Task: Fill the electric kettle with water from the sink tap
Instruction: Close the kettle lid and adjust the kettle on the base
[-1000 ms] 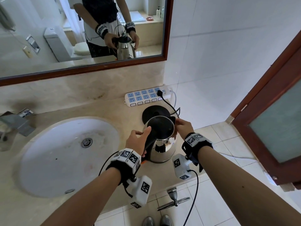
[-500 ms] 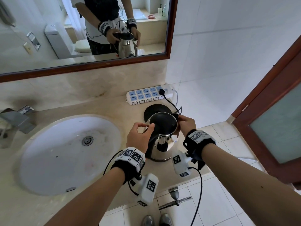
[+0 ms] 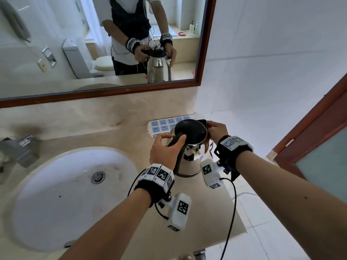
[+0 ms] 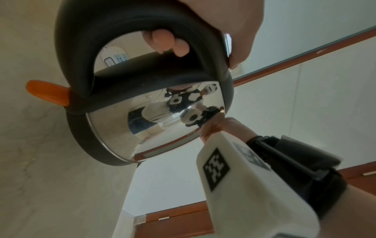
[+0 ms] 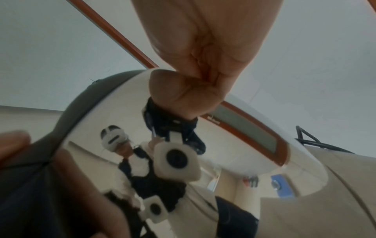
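Note:
The steel electric kettle (image 3: 191, 160) is right of the sink, its top open and dark inside. My left hand (image 3: 166, 150) grips its black handle (image 4: 122, 21), with the fingertips (image 4: 164, 40) curled through the loop. My right hand (image 3: 216, 129) holds the far right side by the black lid (image 3: 201, 121), thumb on the steel wall (image 4: 154, 128). An orange switch (image 4: 46, 93) sticks out at the kettle's foot. The tap (image 3: 18, 149) stands at the far left of the white sink (image 3: 47, 203). The right wrist view shows my palm (image 5: 203, 56) against the mirror-like kettle (image 5: 234, 153).
A white and blue power strip (image 3: 161, 124) lies on the beige counter (image 3: 122, 139) behind the kettle, against the wall. A wood-framed mirror (image 3: 105, 91) hangs above. A brown door (image 3: 319, 139) stands at the right, past the counter's end. The kettle's base is hidden.
Both hands have raised the kettle. It now covers the black base and part of the power strip that showed behind it before.

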### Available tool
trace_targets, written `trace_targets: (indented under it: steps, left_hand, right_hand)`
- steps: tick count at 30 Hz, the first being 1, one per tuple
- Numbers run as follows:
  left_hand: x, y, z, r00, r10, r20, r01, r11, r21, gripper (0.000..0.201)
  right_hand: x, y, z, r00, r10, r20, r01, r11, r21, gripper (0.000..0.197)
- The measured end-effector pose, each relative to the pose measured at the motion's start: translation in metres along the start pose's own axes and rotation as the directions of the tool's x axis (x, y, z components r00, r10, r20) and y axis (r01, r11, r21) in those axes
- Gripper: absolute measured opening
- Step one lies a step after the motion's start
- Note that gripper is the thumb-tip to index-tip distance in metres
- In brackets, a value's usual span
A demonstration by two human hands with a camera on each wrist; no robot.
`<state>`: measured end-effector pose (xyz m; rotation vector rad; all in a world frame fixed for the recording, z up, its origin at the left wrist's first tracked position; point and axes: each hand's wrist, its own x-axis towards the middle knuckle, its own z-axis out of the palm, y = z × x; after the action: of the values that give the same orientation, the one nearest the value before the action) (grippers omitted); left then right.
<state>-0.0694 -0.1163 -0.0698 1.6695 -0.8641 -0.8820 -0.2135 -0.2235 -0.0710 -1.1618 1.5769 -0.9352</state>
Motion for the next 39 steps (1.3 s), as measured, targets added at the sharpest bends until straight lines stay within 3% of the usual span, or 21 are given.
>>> trace_targets:
  steps: [2, 5, 15, 39]
  left_hand:
    - [0.009, 0.002, 0.007, 1.0, -0.016, -0.014, 0.016, 1.0, 0.003, 0.043]
    - [0.023, 0.002, 0.019, 0.998, -0.046, -0.035, 0.046, 0.999, -0.003, 0.052]
    - [0.051, -0.007, 0.037, 0.992, -0.091, -0.085, 0.09, 0.996, -0.023, 0.055]
    - [0.043, -0.01, 0.041, 0.995, -0.069, -0.068, 0.068, 0.997, -0.029, 0.056]
  right_hand:
    - [0.014, -0.001, 0.002, 1.0, 0.004, 0.022, -0.004, 1.0, -0.006, 0.051]
    - [0.036, 0.002, 0.006, 0.999, 0.023, 0.038, -0.022, 1.0, -0.006, 0.051]
    - [0.065, 0.001, 0.014, 0.995, 0.012, 0.1, -0.008, 0.999, -0.045, 0.051]
    - [0.056, 0.004, 0.0, 0.988, -0.035, 0.149, 0.033, 0.999, 0.02, 0.046]
